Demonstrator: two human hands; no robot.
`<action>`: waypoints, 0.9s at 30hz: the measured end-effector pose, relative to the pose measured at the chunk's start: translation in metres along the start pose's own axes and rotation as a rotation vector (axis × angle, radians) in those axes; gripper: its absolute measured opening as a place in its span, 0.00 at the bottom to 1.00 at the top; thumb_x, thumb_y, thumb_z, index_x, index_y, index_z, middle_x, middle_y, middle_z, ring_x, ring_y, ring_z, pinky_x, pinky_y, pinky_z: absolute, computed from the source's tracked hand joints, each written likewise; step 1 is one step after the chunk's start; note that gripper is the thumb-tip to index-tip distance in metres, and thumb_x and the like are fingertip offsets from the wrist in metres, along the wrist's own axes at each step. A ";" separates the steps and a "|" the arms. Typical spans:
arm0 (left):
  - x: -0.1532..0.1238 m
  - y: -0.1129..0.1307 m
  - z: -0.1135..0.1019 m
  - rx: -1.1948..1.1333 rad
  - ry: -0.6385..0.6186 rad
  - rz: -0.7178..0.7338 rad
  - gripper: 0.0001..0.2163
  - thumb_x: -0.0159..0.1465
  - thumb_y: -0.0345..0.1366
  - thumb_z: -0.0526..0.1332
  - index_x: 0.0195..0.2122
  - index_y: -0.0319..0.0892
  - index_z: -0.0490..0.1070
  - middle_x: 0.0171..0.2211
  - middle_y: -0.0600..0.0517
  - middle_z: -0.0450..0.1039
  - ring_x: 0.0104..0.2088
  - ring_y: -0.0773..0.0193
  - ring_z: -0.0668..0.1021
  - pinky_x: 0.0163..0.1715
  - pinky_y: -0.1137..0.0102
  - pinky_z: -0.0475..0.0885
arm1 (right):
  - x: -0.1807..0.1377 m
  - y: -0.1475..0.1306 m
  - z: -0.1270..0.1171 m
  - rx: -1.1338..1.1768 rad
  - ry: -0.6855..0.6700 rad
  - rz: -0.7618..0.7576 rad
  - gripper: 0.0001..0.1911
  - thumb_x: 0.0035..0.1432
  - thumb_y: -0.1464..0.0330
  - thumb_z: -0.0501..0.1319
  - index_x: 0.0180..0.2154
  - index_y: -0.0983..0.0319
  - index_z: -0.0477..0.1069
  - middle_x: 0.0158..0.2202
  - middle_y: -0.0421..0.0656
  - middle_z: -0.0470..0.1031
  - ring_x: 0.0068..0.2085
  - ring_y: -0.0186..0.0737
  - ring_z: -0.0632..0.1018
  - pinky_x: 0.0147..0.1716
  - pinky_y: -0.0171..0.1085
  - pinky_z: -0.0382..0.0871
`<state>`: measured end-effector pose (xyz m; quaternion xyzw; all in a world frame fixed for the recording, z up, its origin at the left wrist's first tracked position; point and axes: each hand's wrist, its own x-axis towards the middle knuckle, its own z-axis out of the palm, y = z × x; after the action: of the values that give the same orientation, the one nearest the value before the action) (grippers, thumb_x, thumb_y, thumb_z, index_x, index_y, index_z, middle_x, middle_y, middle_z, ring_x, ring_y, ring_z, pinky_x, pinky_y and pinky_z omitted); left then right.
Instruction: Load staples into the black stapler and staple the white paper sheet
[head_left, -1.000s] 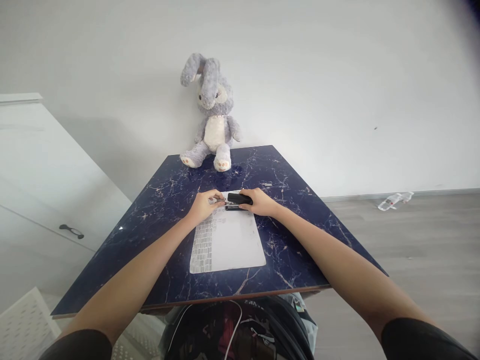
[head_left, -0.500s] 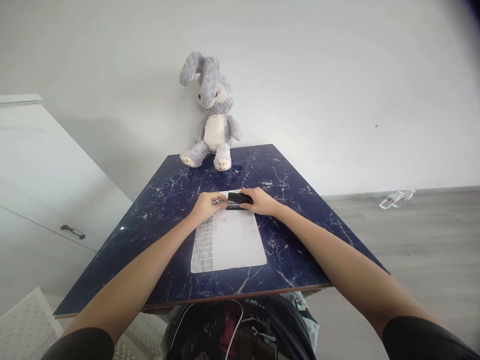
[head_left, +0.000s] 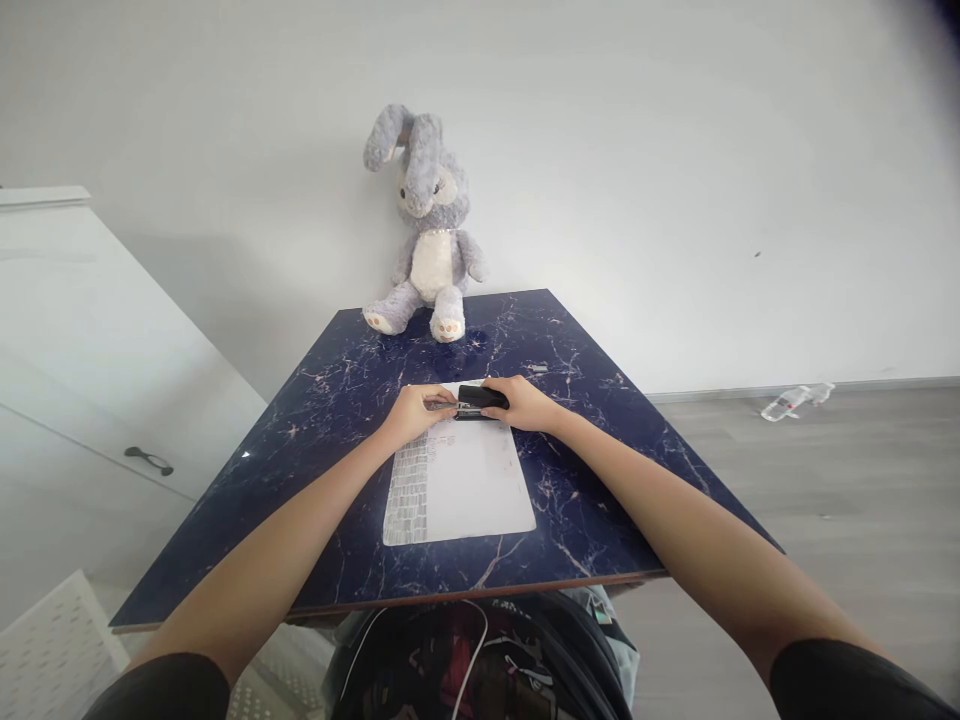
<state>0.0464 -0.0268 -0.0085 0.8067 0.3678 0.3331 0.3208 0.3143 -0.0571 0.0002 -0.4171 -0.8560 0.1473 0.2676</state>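
A black stapler (head_left: 484, 396) lies over the far part of a white sheet (head_left: 480, 485) with a grey block pattern along its left side. My right hand (head_left: 523, 404) grips the stapler's right end, thumb on the near side and fingers over the far side. At its left end, my left hand (head_left: 415, 411) pinches the metal part, fingertips closed on it. A silvery strip of metal shows between the two hands. Fingers hide the stapler's ends. A small grey piece (head_left: 538, 367), too small to name, rests beyond my right hand.
A grey plush rabbit (head_left: 433, 262) sits at the back of the dark blue marbled table (head_left: 322, 560), against the wall. A white cabinet (head_left: 97, 330) stands at left. Clear plastic (head_left: 795, 402) lies on the floor at right. A dark bag (head_left: 480, 660) is below the table's near edge.
The whole view has shifted very slightly. Both hands keep the same hold on the stapler, with no clear movement of it.
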 end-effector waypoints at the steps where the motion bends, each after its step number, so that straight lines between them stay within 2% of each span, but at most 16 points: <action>1: 0.000 0.000 -0.001 0.006 -0.003 -0.001 0.09 0.59 0.39 0.74 0.38 0.42 0.82 0.39 0.48 0.85 0.41 0.54 0.86 0.50 0.61 0.78 | 0.000 0.000 0.000 0.003 -0.001 -0.001 0.09 0.61 0.67 0.68 0.43 0.62 0.74 0.34 0.43 0.78 0.33 0.39 0.75 0.32 0.35 0.59; 5: -0.001 0.000 -0.009 0.068 -0.035 0.020 0.09 0.60 0.41 0.73 0.38 0.43 0.84 0.40 0.48 0.85 0.42 0.54 0.85 0.49 0.61 0.78 | 0.000 -0.001 -0.001 0.010 -0.008 -0.005 0.09 0.62 0.67 0.68 0.43 0.62 0.73 0.34 0.43 0.78 0.32 0.39 0.75 0.32 0.35 0.59; 9: -0.002 -0.001 -0.028 0.148 -0.095 0.024 0.09 0.61 0.43 0.72 0.40 0.45 0.85 0.40 0.49 0.85 0.42 0.53 0.85 0.50 0.60 0.78 | 0.000 -0.004 -0.003 0.011 -0.018 -0.001 0.09 0.62 0.66 0.68 0.41 0.62 0.73 0.33 0.42 0.78 0.31 0.39 0.75 0.31 0.35 0.58; 12: -0.004 -0.007 -0.044 0.143 -0.159 0.019 0.10 0.61 0.44 0.72 0.41 0.47 0.86 0.42 0.50 0.86 0.45 0.52 0.85 0.54 0.60 0.77 | 0.000 -0.004 -0.003 0.028 -0.014 0.007 0.09 0.62 0.66 0.68 0.42 0.62 0.74 0.34 0.43 0.79 0.32 0.39 0.75 0.32 0.35 0.59; 15: -0.004 -0.014 -0.050 0.101 -0.166 0.027 0.10 0.61 0.44 0.72 0.39 0.46 0.86 0.42 0.49 0.86 0.46 0.52 0.86 0.55 0.60 0.77 | -0.001 -0.002 -0.003 0.056 0.001 0.010 0.09 0.61 0.66 0.69 0.42 0.62 0.75 0.34 0.42 0.79 0.32 0.39 0.76 0.33 0.35 0.61; 18: -0.005 -0.011 -0.041 0.071 -0.117 0.043 0.11 0.60 0.43 0.73 0.41 0.44 0.82 0.39 0.49 0.86 0.43 0.53 0.86 0.53 0.60 0.77 | -0.002 -0.003 -0.002 0.104 0.018 -0.023 0.09 0.61 0.65 0.69 0.41 0.62 0.76 0.34 0.42 0.80 0.32 0.39 0.76 0.33 0.35 0.62; 21: -0.007 0.003 -0.024 0.039 -0.028 0.059 0.14 0.60 0.39 0.72 0.45 0.45 0.74 0.36 0.52 0.85 0.40 0.57 0.86 0.52 0.61 0.76 | -0.003 -0.009 -0.001 0.165 0.041 -0.065 0.10 0.61 0.64 0.68 0.43 0.62 0.76 0.36 0.42 0.80 0.33 0.40 0.77 0.35 0.36 0.64; 24: -0.008 0.017 -0.010 0.014 0.034 0.081 0.11 0.60 0.35 0.70 0.42 0.45 0.70 0.35 0.54 0.83 0.39 0.58 0.85 0.50 0.63 0.76 | -0.003 -0.018 0.002 0.210 0.095 -0.087 0.11 0.61 0.65 0.68 0.44 0.62 0.76 0.37 0.43 0.81 0.35 0.40 0.78 0.36 0.36 0.65; 27: -0.008 0.025 -0.006 0.007 0.055 0.081 0.09 0.61 0.34 0.67 0.39 0.45 0.69 0.35 0.54 0.82 0.39 0.58 0.84 0.47 0.64 0.77 | -0.003 -0.025 0.004 0.228 0.142 -0.093 0.12 0.60 0.64 0.68 0.45 0.62 0.76 0.39 0.44 0.81 0.37 0.41 0.78 0.37 0.37 0.66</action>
<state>0.0470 -0.0445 0.0119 0.8127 0.3445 0.3667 0.2940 0.2979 -0.0751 0.0079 -0.3530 -0.8311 0.2014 0.3796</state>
